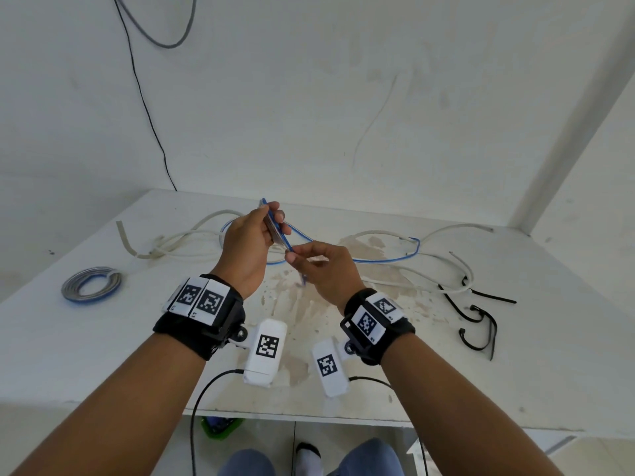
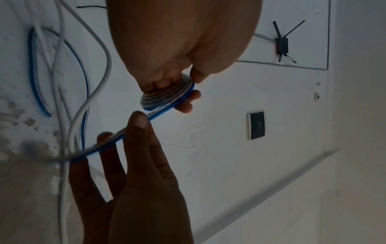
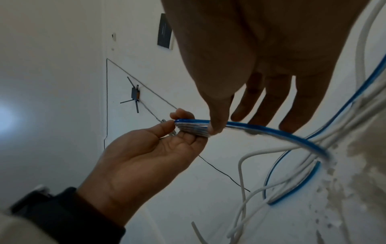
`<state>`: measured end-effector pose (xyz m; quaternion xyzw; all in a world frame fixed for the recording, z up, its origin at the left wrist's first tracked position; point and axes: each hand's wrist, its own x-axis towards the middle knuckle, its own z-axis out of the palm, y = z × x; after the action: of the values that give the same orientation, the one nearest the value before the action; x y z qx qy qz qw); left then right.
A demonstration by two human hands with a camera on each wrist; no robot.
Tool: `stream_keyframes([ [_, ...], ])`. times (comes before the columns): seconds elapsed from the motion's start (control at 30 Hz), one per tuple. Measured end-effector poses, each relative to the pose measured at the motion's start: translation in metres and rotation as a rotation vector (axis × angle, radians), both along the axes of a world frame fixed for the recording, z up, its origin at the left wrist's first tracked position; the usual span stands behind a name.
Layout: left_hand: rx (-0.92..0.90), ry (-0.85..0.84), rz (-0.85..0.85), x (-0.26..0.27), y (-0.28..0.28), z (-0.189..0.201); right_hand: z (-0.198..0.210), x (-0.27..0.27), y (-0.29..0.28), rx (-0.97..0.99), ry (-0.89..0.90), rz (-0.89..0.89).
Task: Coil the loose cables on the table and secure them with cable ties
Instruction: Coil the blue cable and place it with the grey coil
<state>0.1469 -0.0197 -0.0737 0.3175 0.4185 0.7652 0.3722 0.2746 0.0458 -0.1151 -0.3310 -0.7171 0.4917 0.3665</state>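
Note:
A blue-and-clear flat cable point(image 1: 388, 260) trails loosely across the white table point(image 1: 103, 355). My left hand point(image 1: 275, 225) is raised above the table and grips a small wound coil of this cable point(image 2: 165, 99) between thumb and fingers. Just to its right, my right hand point(image 1: 296, 262) pinches the free strand point(image 3: 261, 130) leading off the coil, thumb on top and the other fingers lying fairly straight beneath. Several black cable ties point(image 1: 476, 316) lie at the table's right. Loose white cables point(image 1: 192, 231) sprawl behind both hands.
A finished grey-and-blue coil point(image 1: 91, 286) lies at the table's left. A brown stained patch point(image 1: 295, 304) marks the middle. The wall stands right behind the table, with thin wires hanging on it. A green basket point(image 1: 220, 427) sits on the floor below the front edge.

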Motion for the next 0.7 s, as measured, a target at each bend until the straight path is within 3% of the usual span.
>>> stream_keyframes([
  [0.13, 0.011, -0.06, -0.027, 0.002, -0.001, 0.003, 0.0, 0.004, 0.002, 0.062, -0.042, -0.006],
  [0.23, 0.039, -0.109, -0.03, 0.001, -0.004, 0.006, 0.005, 0.005, -0.001, -0.046, -0.049, 0.069],
  [0.37, 0.037, -0.124, -0.049, -0.002, -0.008, 0.004, 0.017, 0.005, -0.003, -0.356, 0.171, 0.111],
  [0.57, 0.019, -0.142, -0.115, 0.0, -0.011, -0.001, 0.011, -0.004, -0.005, -0.384, 0.359, 0.002],
  [0.7, -0.012, -0.123, -0.123, -0.005, -0.012, -0.006, 0.01, -0.001, -0.003, -0.416, 0.385, 0.017],
])
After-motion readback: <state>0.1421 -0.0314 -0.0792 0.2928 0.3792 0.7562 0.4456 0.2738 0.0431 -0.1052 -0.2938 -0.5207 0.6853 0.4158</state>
